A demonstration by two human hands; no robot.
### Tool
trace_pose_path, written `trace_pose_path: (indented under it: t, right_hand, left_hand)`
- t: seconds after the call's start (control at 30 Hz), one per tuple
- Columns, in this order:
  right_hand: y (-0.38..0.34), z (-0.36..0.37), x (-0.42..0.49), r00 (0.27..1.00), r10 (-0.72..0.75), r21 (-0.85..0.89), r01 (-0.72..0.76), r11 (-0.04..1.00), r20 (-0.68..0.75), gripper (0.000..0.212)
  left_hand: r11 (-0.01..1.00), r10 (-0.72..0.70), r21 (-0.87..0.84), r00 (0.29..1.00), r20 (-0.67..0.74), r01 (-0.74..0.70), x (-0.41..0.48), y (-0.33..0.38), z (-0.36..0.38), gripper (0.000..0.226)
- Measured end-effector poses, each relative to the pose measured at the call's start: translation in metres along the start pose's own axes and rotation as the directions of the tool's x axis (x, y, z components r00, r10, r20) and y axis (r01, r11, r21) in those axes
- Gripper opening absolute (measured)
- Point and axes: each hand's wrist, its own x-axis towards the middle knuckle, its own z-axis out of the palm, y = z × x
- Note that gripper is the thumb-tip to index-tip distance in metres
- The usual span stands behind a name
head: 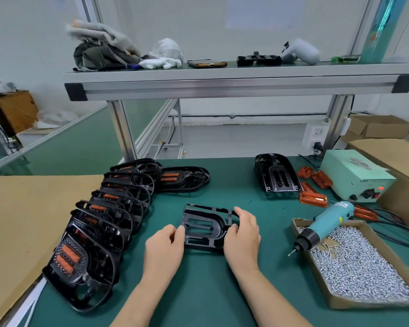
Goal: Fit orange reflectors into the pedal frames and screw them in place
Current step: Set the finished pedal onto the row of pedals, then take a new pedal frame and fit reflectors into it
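Head view: pedal frame (220,226) lengthwise left-right

Two bare hands, bare forearms.
Uncovered left hand (165,244) and right hand (242,234), one each side of the black pedal frame (206,228); wrists and forearms bare to the bottom edge.

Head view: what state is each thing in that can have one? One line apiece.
held pedal frame, slots empty, held by both hands
left hand, grips the frame's left edge
right hand, grips the frame's right end
row of frames, reflectors fitted, overlapping
frame stack, front slots empty
loose reflectors, unfitted, on the mat
screwdriver, lying untouched on the tray
screw tray, full of screws
power box, red light lit
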Motion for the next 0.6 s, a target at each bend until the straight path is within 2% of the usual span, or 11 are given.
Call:
trace_pose_path:
  t: [0.07, 0.23, 0.47, 0.6]
  right_hand:
    - [-0.001, -0.004, -0.002, 1.0, 0.004, -0.023, -0.003, 1.0, 0.014, 0.049]
    - [0.003, -0.014, -0.01, 0.992, -0.034, -0.22, 0.06, 0.974, 0.12, 0.05]
    - [0.008, -0.031, -0.027, 0.964, -0.102, -0.473, 0.212, 0.855, 0.247, 0.051]
    - [0.0, -0.036, -0.032, 0.935, -0.114, -0.535, 0.289, 0.794, 0.336, 0.058]
  left_hand:
    - [0.987, 0.062, 0.15, 0.998, -0.009, -0.06, -0.004, 0.002, -0.001, 0.038]
    - [0.929, 0.064, 0.361, 0.997, 0.043, -0.075, -0.011, 0.005, -0.004, 0.026]
    - [0.9, 0.105, 0.415, 0.99, 0.095, -0.135, -0.024, -0.004, -0.011, 0.029]
    - [0.892, 0.136, 0.426, 0.989, 0.062, -0.149, -0.028, -0.009, -0.009, 0.037]
